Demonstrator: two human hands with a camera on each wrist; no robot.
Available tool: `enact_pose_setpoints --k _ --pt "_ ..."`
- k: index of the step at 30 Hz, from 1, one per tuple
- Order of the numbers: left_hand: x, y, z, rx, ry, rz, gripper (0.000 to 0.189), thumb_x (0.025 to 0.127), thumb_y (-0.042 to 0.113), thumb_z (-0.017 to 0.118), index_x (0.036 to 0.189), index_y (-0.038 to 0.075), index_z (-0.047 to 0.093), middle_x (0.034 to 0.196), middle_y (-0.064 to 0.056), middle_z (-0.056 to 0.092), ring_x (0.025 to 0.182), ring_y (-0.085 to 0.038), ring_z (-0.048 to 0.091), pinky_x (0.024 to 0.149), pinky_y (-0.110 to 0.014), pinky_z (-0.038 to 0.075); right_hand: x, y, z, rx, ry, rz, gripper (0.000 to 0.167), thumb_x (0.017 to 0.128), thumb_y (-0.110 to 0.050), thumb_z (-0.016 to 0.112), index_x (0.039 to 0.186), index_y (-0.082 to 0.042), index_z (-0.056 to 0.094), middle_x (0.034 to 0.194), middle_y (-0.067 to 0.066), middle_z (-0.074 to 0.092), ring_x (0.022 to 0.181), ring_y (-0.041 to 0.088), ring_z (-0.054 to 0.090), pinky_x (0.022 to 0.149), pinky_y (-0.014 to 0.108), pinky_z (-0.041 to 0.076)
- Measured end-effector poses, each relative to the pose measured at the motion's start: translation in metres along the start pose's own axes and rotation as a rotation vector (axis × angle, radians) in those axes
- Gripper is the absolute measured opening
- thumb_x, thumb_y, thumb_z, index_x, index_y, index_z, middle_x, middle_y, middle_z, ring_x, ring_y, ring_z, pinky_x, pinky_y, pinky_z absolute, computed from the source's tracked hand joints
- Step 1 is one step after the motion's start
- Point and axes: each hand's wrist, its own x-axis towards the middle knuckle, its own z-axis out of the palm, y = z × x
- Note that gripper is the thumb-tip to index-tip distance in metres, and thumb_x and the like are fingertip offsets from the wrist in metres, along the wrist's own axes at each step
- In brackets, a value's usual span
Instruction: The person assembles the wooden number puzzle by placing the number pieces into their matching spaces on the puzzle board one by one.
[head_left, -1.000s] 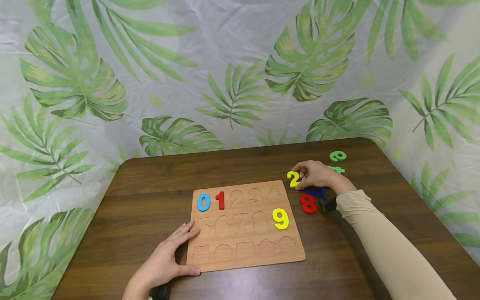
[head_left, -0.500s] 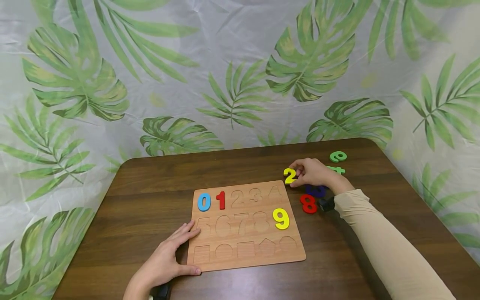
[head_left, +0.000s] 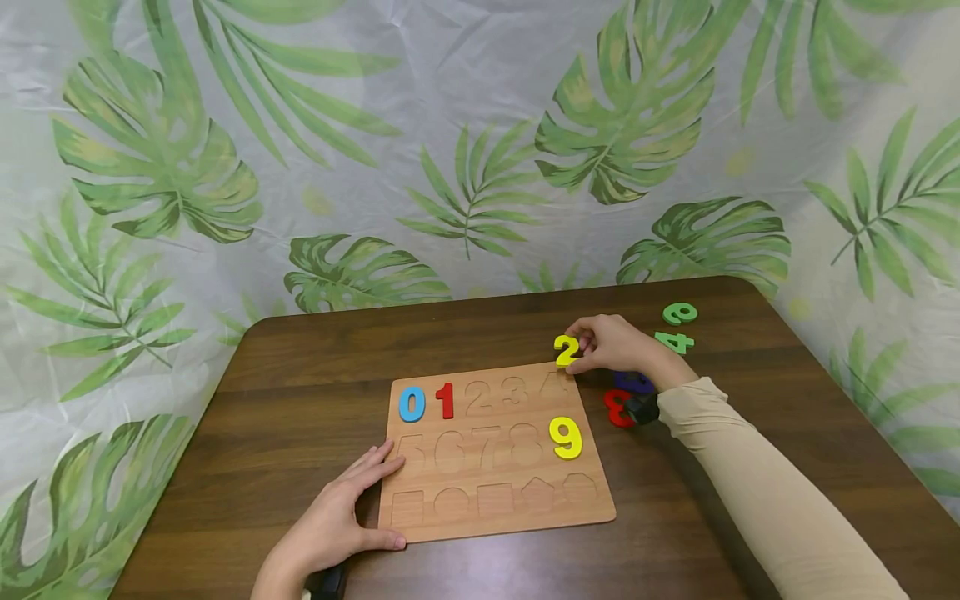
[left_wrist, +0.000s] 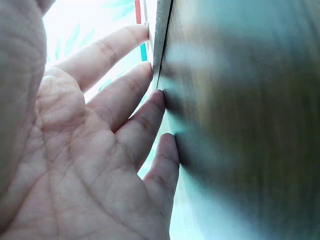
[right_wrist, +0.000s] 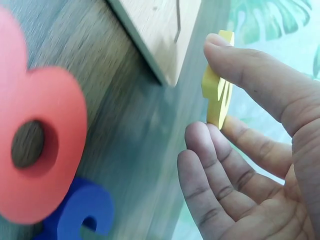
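My right hand [head_left: 611,343] pinches a yellow number 2 [head_left: 566,351] between thumb and fingers, above the board's far right corner. In the right wrist view the yellow 2 [right_wrist: 218,87] is seen edge-on, clear of the table. My left hand [head_left: 333,517] rests with fingers spread along the left edge of a wooden number board [head_left: 517,529], thumb at its near left corner. The left wrist view shows these straight fingers [left_wrist: 132,100] touching the board edge and tabletop. On the board lie a blue 0 [head_left: 412,404], a red 1 [head_left: 446,401] and a yellow 9 [head_left: 566,438].
Right of the board lie a red 8 [head_left: 617,408], partly hidden by the wrist camera, and a dark blue number [head_left: 634,382] under the right hand. Farther back are a green 4 [head_left: 675,342] and another green number [head_left: 679,313]. A leaf-patterned cloth [head_left: 480,275] hangs behind the table.
My right hand has carried the yellow 2 leftward, from beside the loose numbers to the board's far right corner. More of the green 4 now shows. The left hand stays on the board.
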Motion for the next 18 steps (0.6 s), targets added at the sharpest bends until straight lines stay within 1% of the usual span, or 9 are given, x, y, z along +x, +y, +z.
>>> enact_pose_setpoints --k 7,12,18 --pt "0.000 0.001 0.000 0.000 0.000 0.001 0.102 0.068 0.055 0.098 0.156 0.022 0.058 0.175 -0.002 0.038 0.165 -0.041 0.028 0.123 -0.072 0.033 0.005 -0.012 0.007 0.006 -0.021 -0.019 0.061 0.088 -0.027 0.091 0.135 0.003 0.067 0.099 0.011 0.068 0.082 0.017 0.062 0.077 0.029 0.052" --pt "-0.001 0.001 0.000 -0.003 -0.002 -0.002 0.103 0.068 0.055 0.098 0.157 0.022 0.058 0.175 -0.001 0.038 0.165 -0.040 0.028 0.123 -0.072 0.032 0.007 -0.022 0.014 0.014 -0.036 -0.023 0.059 0.089 -0.026 0.090 0.135 0.001 0.067 0.100 0.012 0.068 0.083 0.017 0.062 0.077 0.028 0.052" --pt "-0.001 0.002 0.000 0.008 0.004 -0.001 0.103 0.068 0.055 0.098 0.156 0.022 0.058 0.175 -0.001 0.039 0.165 -0.039 0.028 0.124 -0.070 0.033 0.011 -0.034 0.022 0.014 -0.054 -0.059 0.057 0.088 -0.027 0.091 0.133 0.001 0.069 0.100 0.011 0.069 0.085 0.016 0.063 0.079 0.027 0.054"
